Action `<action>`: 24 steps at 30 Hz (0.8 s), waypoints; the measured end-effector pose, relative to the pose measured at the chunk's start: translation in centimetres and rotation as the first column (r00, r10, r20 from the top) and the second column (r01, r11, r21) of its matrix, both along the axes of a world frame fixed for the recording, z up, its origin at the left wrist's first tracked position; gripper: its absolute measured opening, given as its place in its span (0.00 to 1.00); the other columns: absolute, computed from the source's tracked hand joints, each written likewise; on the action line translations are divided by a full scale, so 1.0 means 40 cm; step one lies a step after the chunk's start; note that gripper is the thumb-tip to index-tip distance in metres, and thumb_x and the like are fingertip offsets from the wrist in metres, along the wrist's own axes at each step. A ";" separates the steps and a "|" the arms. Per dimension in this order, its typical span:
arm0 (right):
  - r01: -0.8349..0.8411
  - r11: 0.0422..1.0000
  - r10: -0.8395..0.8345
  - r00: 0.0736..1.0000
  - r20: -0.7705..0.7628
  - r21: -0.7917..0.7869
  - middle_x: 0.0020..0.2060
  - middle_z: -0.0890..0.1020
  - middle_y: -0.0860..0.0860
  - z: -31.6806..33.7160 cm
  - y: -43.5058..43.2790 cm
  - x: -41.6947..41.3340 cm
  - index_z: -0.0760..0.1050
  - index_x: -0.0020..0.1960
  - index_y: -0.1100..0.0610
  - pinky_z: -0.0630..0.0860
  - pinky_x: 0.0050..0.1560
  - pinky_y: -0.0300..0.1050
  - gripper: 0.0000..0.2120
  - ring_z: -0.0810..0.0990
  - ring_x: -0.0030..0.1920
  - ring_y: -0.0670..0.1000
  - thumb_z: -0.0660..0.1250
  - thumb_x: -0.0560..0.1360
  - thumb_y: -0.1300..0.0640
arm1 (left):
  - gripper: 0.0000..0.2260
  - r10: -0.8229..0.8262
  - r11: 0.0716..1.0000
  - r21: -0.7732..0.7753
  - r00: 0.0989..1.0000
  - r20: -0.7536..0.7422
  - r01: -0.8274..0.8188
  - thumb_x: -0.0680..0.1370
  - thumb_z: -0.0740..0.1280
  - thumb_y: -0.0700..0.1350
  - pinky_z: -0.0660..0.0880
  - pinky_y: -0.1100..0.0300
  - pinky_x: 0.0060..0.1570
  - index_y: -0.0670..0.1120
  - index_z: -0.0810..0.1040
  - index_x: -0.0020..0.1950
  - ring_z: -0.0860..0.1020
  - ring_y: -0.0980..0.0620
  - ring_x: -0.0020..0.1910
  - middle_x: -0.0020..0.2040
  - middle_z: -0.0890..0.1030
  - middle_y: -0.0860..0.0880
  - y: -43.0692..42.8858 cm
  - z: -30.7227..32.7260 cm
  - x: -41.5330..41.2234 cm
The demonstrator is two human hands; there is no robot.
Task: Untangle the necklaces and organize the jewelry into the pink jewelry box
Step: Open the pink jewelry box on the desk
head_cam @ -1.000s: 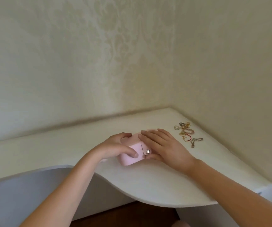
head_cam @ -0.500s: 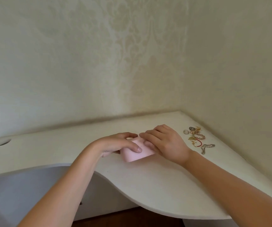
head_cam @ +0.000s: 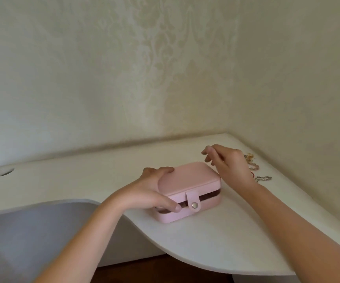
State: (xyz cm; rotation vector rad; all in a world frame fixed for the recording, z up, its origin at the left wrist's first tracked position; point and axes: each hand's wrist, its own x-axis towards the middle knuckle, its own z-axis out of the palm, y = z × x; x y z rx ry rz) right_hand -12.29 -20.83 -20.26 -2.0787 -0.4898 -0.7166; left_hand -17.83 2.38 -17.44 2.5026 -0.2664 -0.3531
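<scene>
Cream patterned wallpaper (head_cam: 103, 78) on two walls, corner at 1 o'clock; white curved tabletop (head_cam: 216, 231) below.

Pink jewelry box (head_cam: 187, 180) flat on tabletop near front edge, lid down, dark band along seam between lid and base. Strap with metal snap (head_cam: 194, 201) across seam on front face; fastened or not: cannot tell.

Left grip (head_cam: 152, 190) clamped on box from 9 o'clock, fingers over far lid edge, thumb on front seam.

Right grip (head_cam: 228, 162) at 2 o'clock of box, raised, fingers apart and loosely bent, holding nothing. Contact with box corner: not discernible.

Jewelry pile (head_cam: 253, 163) on tabletop at 3 o'clock of right grip, partly hidden behind it. Visible: gold pieces, pink beads, silver chain (head_cam: 264, 178). Tangling too small to resolve.

Round cable hole (head_cam: 5, 172) far out at 9 o'clock. Dark floor (head_cam: 165, 268) at 6 o'clock, cropped by frame edge. Both forearms cut off at bottom.
</scene>
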 end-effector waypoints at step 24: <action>0.043 0.979 0.010 0.966 0.259 -0.197 0.52 0.81 0.53 0.002 0.091 0.042 0.78 0.57 0.60 0.66 0.55 0.34 0.12 0.74 0.54 0.52 0.64 0.74 0.60 | 0.19 0.597 0.432 -0.866 0.799 0.067 -0.250 0.77 0.59 0.60 0.76 0.60 0.43 0.46 0.81 0.45 0.81 0.56 0.41 0.42 0.84 0.52 -0.021 -0.107 0.124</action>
